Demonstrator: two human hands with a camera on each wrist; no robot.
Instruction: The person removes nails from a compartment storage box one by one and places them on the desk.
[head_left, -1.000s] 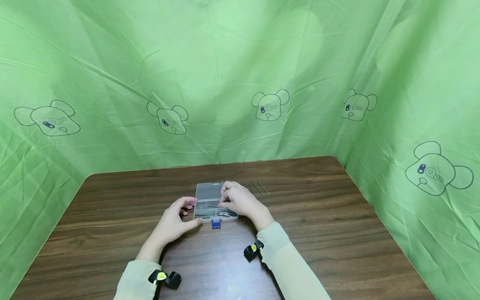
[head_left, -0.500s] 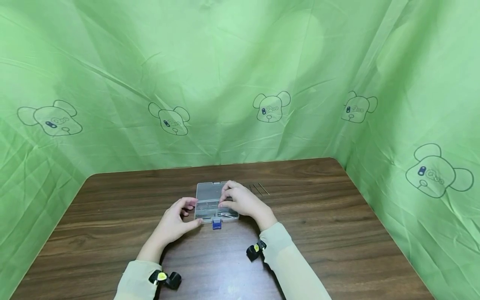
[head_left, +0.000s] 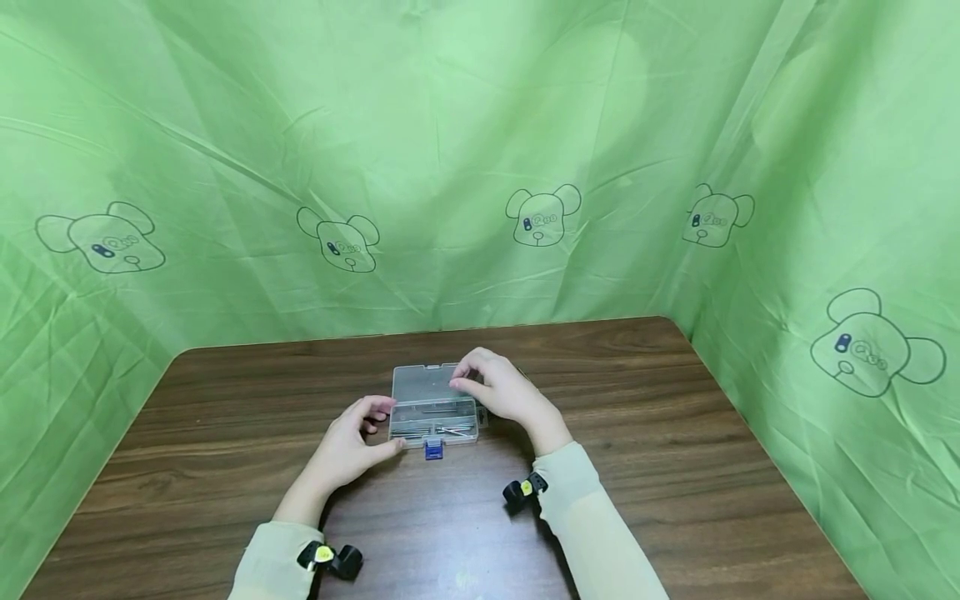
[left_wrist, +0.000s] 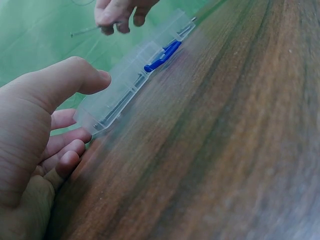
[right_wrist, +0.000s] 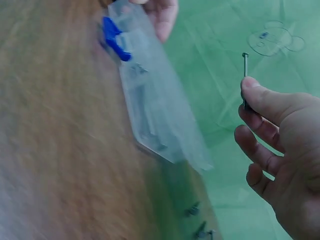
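Note:
A clear plastic compartment box (head_left: 416,383) lies on the table with its lid back and a blue latch (head_left: 433,451) at the front. Thin metal nails (head_left: 452,431) lie inside its compartments. My left hand (head_left: 341,442) holds the box's left end, thumb at the front corner and fingers along the side. Above the right part of the box, my right hand (head_left: 506,392) pinches a nail (right_wrist: 245,66) between thumb and index finger. In the right wrist view the nail stands upright with its head on top. The left wrist view also shows this nail (left_wrist: 85,32).
A few more nails (right_wrist: 202,232) lie on the wooden table (head_left: 675,467) to the right of the box, mostly hidden by the right hand in the head view. A green curtain (head_left: 450,125) hangs behind the table and at its sides.
My right hand has risen from the box's compartments and moved back and to the right, with the nail in its fingers. The left hand and the box stay in place.

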